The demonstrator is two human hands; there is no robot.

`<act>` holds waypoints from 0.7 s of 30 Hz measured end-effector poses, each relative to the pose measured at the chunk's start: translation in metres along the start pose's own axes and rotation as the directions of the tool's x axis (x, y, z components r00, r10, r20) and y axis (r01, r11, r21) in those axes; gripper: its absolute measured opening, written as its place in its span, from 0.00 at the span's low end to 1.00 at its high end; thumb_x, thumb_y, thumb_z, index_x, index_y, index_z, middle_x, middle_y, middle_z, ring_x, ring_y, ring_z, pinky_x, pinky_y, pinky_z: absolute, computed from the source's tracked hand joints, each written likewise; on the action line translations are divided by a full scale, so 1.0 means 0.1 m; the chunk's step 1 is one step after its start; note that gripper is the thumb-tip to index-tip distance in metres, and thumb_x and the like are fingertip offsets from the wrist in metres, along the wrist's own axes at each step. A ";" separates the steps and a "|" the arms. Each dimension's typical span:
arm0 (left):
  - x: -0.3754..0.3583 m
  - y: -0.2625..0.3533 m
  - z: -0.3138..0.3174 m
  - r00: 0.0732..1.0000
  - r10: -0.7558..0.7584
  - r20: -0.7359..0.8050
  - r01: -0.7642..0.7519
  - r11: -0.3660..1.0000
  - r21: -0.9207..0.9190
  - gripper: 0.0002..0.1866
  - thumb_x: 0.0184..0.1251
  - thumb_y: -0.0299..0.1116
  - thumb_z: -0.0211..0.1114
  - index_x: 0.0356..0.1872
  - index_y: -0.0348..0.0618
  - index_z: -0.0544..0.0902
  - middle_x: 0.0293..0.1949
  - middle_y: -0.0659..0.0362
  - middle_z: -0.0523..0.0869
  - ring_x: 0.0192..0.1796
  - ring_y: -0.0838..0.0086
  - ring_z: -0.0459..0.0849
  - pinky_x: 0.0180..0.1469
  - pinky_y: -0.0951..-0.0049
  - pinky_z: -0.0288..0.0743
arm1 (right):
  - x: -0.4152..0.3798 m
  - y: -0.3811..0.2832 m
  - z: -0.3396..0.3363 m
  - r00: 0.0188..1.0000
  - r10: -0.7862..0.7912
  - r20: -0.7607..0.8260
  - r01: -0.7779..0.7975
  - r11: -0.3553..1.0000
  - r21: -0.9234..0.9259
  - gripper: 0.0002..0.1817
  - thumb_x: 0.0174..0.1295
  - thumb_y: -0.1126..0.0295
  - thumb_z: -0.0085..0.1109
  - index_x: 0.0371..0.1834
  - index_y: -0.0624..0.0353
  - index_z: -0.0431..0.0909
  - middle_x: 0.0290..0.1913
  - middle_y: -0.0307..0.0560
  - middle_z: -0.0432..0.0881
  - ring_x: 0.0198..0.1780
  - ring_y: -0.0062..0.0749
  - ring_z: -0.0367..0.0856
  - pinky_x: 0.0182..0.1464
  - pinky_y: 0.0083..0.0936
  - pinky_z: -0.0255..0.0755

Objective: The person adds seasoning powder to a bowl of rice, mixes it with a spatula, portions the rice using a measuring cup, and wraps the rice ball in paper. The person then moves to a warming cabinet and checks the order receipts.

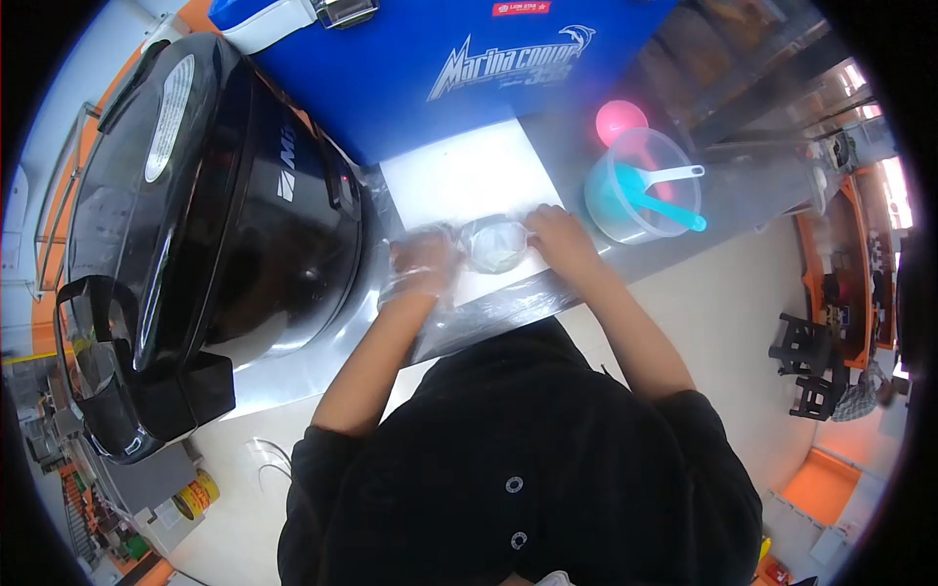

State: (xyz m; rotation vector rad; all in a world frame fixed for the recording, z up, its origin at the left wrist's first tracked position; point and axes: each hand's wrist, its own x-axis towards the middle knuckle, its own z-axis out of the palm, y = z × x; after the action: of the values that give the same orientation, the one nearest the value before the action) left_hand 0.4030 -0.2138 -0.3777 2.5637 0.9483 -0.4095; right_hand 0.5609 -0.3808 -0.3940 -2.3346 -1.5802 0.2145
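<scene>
A roundish clear plastic bag (pixel 495 244) with something white inside lies near the front of a white board (pixel 467 176). On its left is my left hand (pixel 422 262), covered by thin clear plastic that looks like a glove; its fingers are blurred beside the bag. My right hand (pixel 560 239) has its fingers bent together at the bag's right edge, pinching the plastic. More clear film (pixel 459 327) hangs over the counter's front edge below the hands.
To the left stands a large black rice cooker (pixel 264 205). A blue cooler box (pixel 430 88) is behind the board. At right, a clear measuring jug (pixel 611 210) holds a turquoise spoon (pixel 674 210) and a white-handled utensil (pixel 679 173), near a pink scoop (pixel 621 123). The metal counter (pixel 723 210) ends close to my body.
</scene>
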 end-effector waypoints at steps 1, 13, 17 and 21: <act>-0.03 0.00 0.02 0.999 -0.018 0.029 0.018 1.000 -0.024 0.17 0.56 0.47 0.62 0.43 0.50 0.81 0.45 0.57 0.82 0.55 0.61 0.77 0.52 0.55 0.70 | -0.06 0.01 0.05 0.998 -0.027 -0.060 0.026 0.999 -0.023 0.11 0.52 0.71 0.58 0.41 0.54 0.75 0.42 0.45 0.76 0.47 0.41 0.75 0.45 0.40 0.66; -0.43 0.09 0.52 0.834 0.322 -0.449 -0.266 0.946 0.184 0.08 0.57 0.36 0.58 0.35 0.46 0.80 0.38 0.58 0.80 0.46 0.64 0.77 0.43 0.50 0.65 | -0.13 -0.03 0.20 0.972 -0.033 -0.235 0.068 0.987 0.145 0.04 0.53 0.74 0.55 0.33 0.57 0.77 0.36 0.45 0.76 0.43 0.43 0.75 0.43 0.38 0.66; -0.66 0.25 0.21 0.952 0.148 -0.268 -0.161 0.987 -0.029 0.16 0.58 0.37 0.56 0.46 0.41 0.78 0.48 0.52 0.77 0.51 0.62 0.74 0.52 0.51 0.64 | -0.08 -0.09 0.17 0.959 0.085 -0.270 0.052 0.885 0.462 0.03 0.53 0.76 0.58 0.31 0.60 0.77 0.36 0.49 0.77 0.44 0.46 0.75 0.46 0.37 0.68; -0.34 -0.06 0.86 0.905 -0.005 -0.425 -0.237 0.823 -0.516 0.23 0.61 0.38 0.54 0.56 0.39 0.73 0.56 0.49 0.73 0.57 0.61 0.70 0.60 0.59 0.61 | -0.02 -0.26 0.00 0.928 -0.042 -0.371 0.224 0.857 0.464 0.05 0.52 0.78 0.59 0.33 0.61 0.78 0.38 0.50 0.78 0.44 0.45 0.75 0.46 0.35 0.70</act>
State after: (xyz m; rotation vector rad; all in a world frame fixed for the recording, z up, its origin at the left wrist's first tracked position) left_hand 0.3619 -0.2666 -0.4418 2.1602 0.8653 0.4192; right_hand 0.5373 -0.3737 -0.3854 -1.7383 -1.3122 0.1436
